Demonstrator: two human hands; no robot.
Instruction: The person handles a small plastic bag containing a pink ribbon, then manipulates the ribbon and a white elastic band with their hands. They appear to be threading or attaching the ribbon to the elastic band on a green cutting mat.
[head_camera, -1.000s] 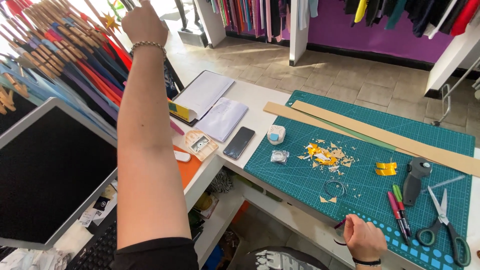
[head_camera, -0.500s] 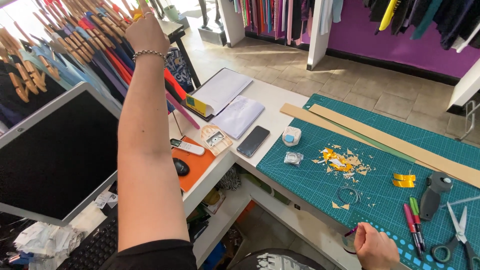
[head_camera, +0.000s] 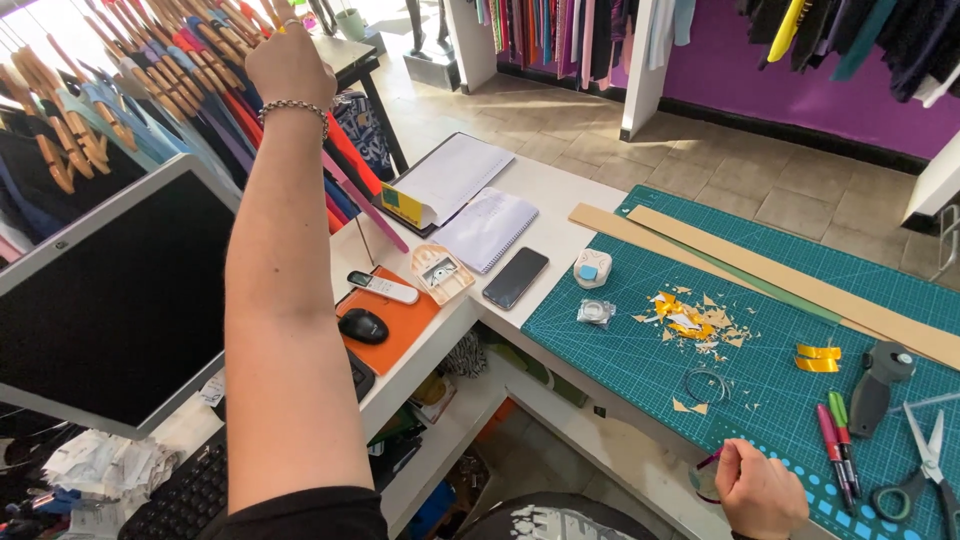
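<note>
The left hand (head_camera: 290, 62) is raised to the upper left of the frame, with a chain bracelet (head_camera: 293, 108) at the wrist; its fingers are closed among the wooden hangers (head_camera: 120, 75) of a packed clothes rail, though what exactly is gripped cannot be told, since the fingertips are hidden behind the knuckles. The right hand (head_camera: 757, 488) is kept low at the bottom right, curled shut on a small round clear object with a purple edge (head_camera: 706, 472), which is held at the near edge of the green cutting mat (head_camera: 620, 330); its kind cannot be told.

The mat is laid flush to the table's near edge, so cut work is kept within reach; yellow scraps (head_camera: 690, 320) are gathered mid-mat, long cardboard strips (head_camera: 800, 285) are set along its far side, and pens (head_camera: 835, 445), a rotary cutter (head_camera: 875, 385) and scissors (head_camera: 925, 465) are lined up at lower right. Open mat is left between scraps and hand. At centre left the raised arm is passed over a monitor (head_camera: 100, 300), a mouse (head_camera: 363, 325) and a phone (head_camera: 516, 277); little free room is left there.
</note>
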